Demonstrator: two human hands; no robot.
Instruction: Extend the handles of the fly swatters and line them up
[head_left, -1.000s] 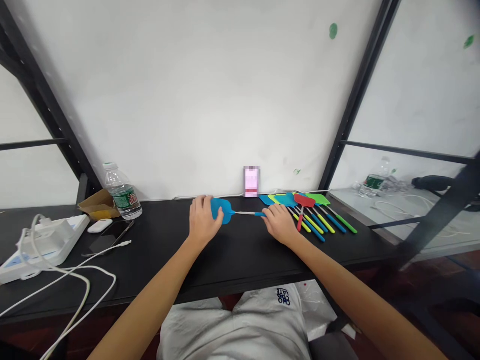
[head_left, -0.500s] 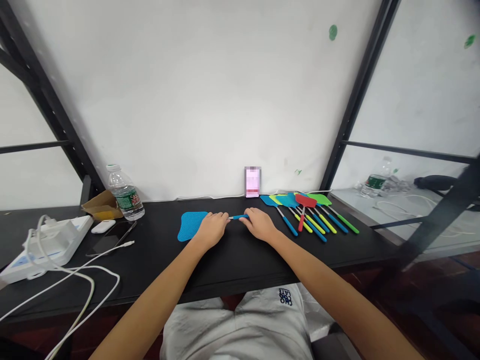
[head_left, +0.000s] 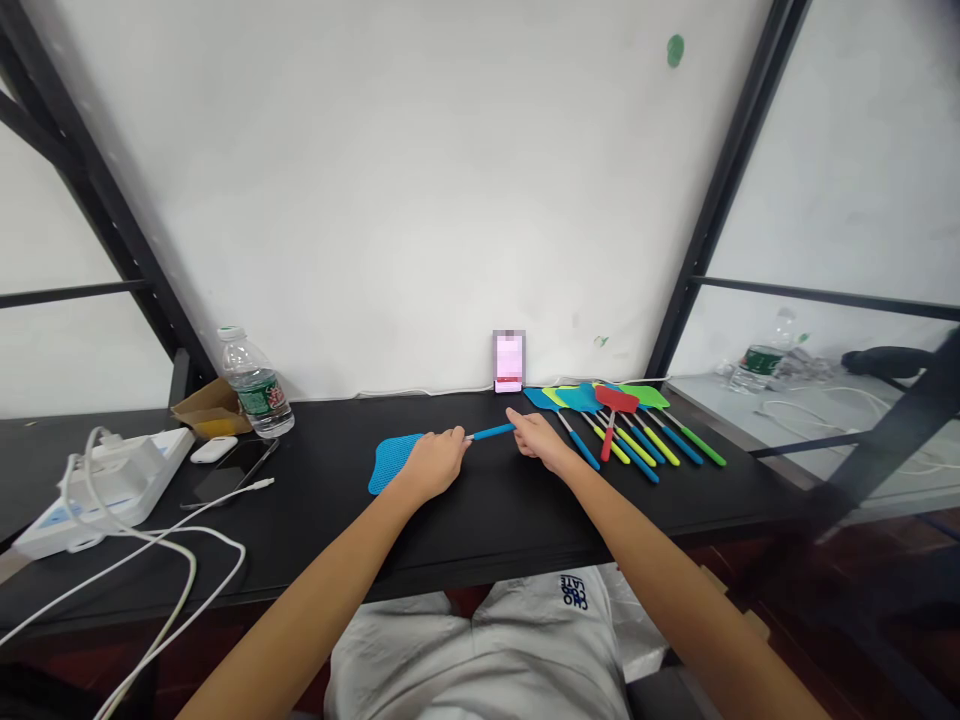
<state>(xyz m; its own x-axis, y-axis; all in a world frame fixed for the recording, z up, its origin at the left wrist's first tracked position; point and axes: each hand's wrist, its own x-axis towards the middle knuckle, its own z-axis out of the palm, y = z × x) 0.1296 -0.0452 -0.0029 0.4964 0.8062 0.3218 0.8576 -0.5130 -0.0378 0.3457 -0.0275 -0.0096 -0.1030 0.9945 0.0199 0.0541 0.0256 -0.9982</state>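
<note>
A blue fly swatter (head_left: 395, 462) lies crosswise in front of me, its perforated head to the left and its blue handle to the right. My left hand (head_left: 439, 462) is closed around the metal shaft beside the head, hiding most of the shaft. At the handle's far end, my right hand (head_left: 536, 438) has its fingers curled around the tip, thumb on top. To the right, several fly swatters in blue, yellow and green lie overlapped in a row, with a small red fly swatter (head_left: 615, 400) on top of them.
A phone (head_left: 509, 362) with a lit screen leans on the wall. On the left of the black table (head_left: 315, 540) are a water bottle (head_left: 259, 385), a cardboard box (head_left: 206, 410), a white case (head_left: 214, 450), a dark phone (head_left: 236, 470), and a power strip (head_left: 112, 490) with white cables.
The swatter's handle end has swung slightly up and right, and more of the handle shows between my hands. My right hand has shifted right along with it. The view has moved slightly.
</note>
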